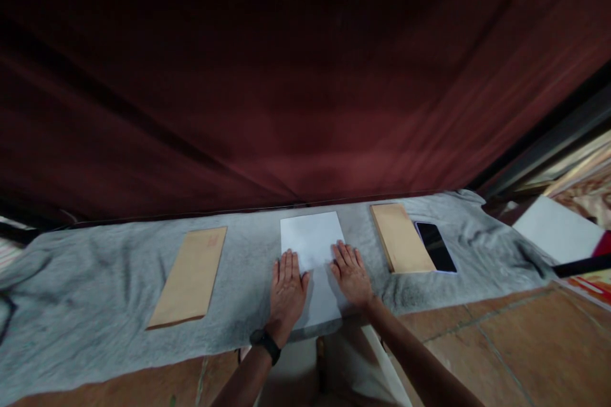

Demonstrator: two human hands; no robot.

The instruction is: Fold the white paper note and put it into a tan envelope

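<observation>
A white sheet of paper [312, 238] lies in the middle of a grey cloth [105, 305]. My left hand [287, 292] rests flat on the sheet's left edge, fingers stretched out, with a black watch on the wrist. My right hand [352, 273] lies flat on the sheet's right side, fingers spread. Neither hand holds anything. A brown envelope [191, 276] lies to the left of the sheet. A second brown envelope [401, 236] lies to the right, with a black phone [435, 246] beside it.
A dark red curtain [286, 89] hangs right behind the cloth. Terracotta floor tiles [515, 343] lie in front and to the right. A white board [556, 229] and a dark bar [580, 265] sit at the far right.
</observation>
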